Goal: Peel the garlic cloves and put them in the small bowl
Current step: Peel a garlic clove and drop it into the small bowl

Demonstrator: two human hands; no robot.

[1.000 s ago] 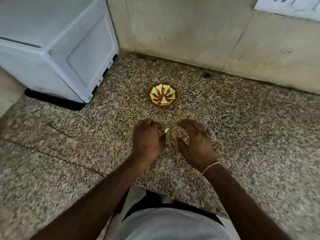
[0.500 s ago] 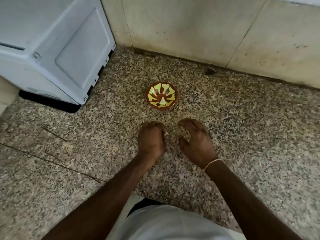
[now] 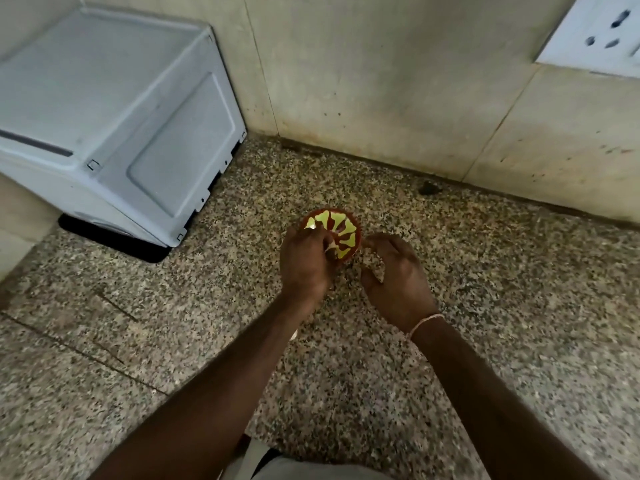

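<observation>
- The small bowl [image 3: 341,233], red with a yellow pattern, is set on the speckled stone counter [image 3: 485,278], toward its back edge and near the wall [image 3: 381,81].
- The left hand [image 3: 306,263] is held over the near-left rim of the bowl, with its fingers curled together above the opening.
- A small pale piece, judged to be a garlic clove [image 3: 309,229], is seen at the left fingertips, right at the bowl's left rim. Whether it is pinched or already released cannot be told.
- The step in hand is judged to be the placing of a peeled clove into the bowl.
- The bowl's contents cannot be made out against the pattern, so the number of cloves already delivered cannot be stated.
- No other unpeeled cloves are identified on the counter; a pale scrap [image 3: 294,335] is seen beside the left wrist and may be peel.
- The right hand [image 3: 398,275] is held just to the right of the bowl, apart from it, with fingers loosely curled and spread. Nothing is seen to be held in it.
- A grey appliance [image 3: 114,109] is positioned at the back-left corner, well apart from the bowl.
</observation>
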